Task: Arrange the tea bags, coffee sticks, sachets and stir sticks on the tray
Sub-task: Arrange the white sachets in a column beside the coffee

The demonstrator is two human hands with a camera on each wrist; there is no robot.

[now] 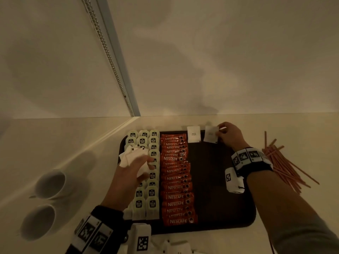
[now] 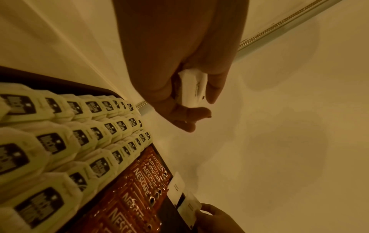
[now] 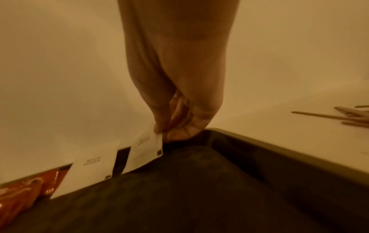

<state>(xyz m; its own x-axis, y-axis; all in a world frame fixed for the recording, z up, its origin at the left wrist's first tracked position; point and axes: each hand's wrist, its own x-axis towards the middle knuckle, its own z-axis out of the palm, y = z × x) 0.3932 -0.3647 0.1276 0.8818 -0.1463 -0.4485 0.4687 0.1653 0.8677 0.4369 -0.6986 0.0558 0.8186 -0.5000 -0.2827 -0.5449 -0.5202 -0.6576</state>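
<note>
Two cups, a counter and a wall trim

Two white ceramic cups lie at lower left on the pale cream counter; a grey trim strip with a metal bead chain runs diagonally down the upper-left wall.

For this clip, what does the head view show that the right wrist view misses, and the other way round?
Only the head view: the left hand holding a bundle of white sachets above the tea bags, and two white cups left of the tray.

Only the right wrist view: a close look at the grip, thumb and fingertips pinching the top corner of the held sachet, which leans on the tray's far rim.

Both: the right hand, the placed sachet, the coffee sticks and the stir sticks.
</note>
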